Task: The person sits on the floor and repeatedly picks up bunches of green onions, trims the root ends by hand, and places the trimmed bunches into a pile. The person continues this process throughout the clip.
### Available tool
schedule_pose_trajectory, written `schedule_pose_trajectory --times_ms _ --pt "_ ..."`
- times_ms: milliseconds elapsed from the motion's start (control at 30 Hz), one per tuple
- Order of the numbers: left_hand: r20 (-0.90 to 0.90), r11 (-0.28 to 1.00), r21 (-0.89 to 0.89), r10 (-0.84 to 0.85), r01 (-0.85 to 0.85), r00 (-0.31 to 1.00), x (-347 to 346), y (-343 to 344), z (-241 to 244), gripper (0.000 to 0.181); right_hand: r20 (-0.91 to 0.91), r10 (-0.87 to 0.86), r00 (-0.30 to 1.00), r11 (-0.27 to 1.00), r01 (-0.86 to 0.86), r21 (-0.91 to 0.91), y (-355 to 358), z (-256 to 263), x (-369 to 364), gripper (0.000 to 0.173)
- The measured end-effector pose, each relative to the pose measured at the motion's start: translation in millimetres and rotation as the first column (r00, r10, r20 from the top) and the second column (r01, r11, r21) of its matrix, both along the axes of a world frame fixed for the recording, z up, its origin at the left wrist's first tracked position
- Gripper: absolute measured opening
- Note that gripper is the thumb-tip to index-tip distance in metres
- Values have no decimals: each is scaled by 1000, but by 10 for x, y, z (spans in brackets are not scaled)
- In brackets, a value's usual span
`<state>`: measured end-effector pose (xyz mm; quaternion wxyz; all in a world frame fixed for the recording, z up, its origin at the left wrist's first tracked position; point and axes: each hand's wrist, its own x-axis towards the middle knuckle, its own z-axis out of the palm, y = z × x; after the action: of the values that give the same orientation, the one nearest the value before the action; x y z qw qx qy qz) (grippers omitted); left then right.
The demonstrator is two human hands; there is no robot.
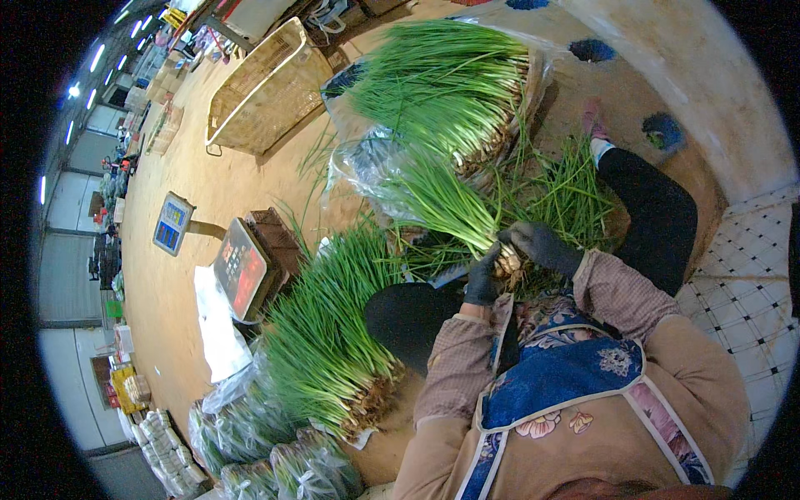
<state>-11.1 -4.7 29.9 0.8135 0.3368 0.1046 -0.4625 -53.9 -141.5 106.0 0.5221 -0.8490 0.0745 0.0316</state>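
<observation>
My left hand (483, 279), in a dark glove, is closed around the white root end of a bunch of green onions (447, 203). Against the other side of the same stems lies my gloved right hand (542, 245), its fingers at the bulbs; whether it grips them I cannot tell. The leaves point up and to the left, over clear plastic. Beyond is a large pile of green onions (437, 81) on plastic sheeting. Another pile (331, 325) lies beside my left knee, roots towards me. Loose green leaves (572, 194) are heaped near my right leg.
A yellowed plastic crate (269, 94) stands at the upper left. Nearer are a scale platform (240, 269) and its display (173, 224). White plastic bags (219, 325) lie beside the scale. Bagged green onions (312, 465) sit at the lower left. Tiled flooring (744, 300) is at the right.
</observation>
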Motion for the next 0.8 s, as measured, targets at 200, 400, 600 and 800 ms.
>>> schedule_pose_trajectory --times_ms 200,400,600,800 --pt "231 974 225 -36 -18 972 11 -3 148 12 45 -59 997 962 69 -263 63 111 377 27" --pt "237 989 147 -5 -31 972 39 65 155 16 43 -123 991 990 126 -71 57 -27 418 25" --pt "26 991 -53 127 -125 992 -10 -1 212 19 -37 -468 883 807 444 389 -252 -514 447 23" --pt "35 997 -52 61 -59 998 17 118 306 25 -223 -306 926 889 362 281 -161 132 381 40"
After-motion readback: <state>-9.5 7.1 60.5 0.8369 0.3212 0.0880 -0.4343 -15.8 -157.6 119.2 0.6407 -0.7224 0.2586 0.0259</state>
